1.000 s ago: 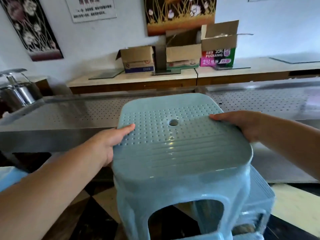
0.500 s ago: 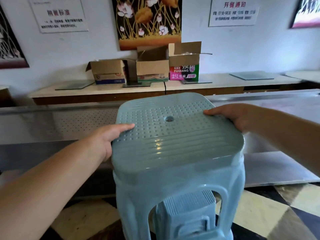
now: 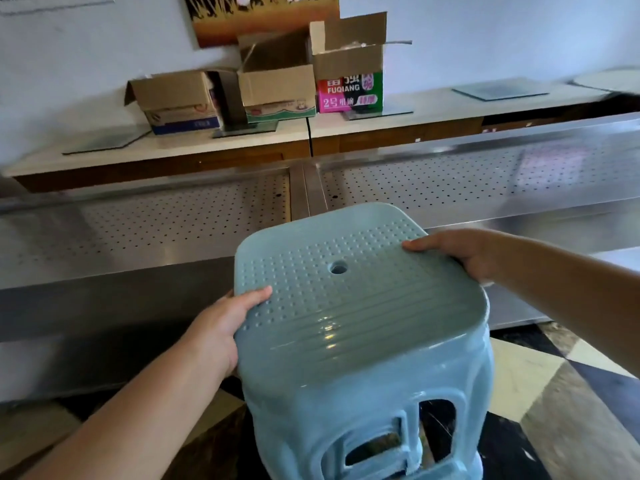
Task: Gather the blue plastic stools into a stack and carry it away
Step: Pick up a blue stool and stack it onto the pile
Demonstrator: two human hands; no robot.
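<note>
Stacking apparently done: top blue plastic stool (image 3: 360, 327) nested over at least one more, a second stool (image 3: 374, 445) glimpsed through the leg opening at 6 o'clock. Carrying away not yet finished; cannot tell whether the stack is lifted off the checkered floor (image 3: 540, 386). Left hand (image 3: 221, 327) clamped on the seat edge at 9 o'clock, thumb on top, fingers hidden beneath. Right hand (image 3: 464, 251) gripping the rim at 2 o'clock, fingers (image 3: 420, 244) curled over the dotted top. Perforated steel surface (image 3: 173, 223) beyond at 12 o'clock.
</note>
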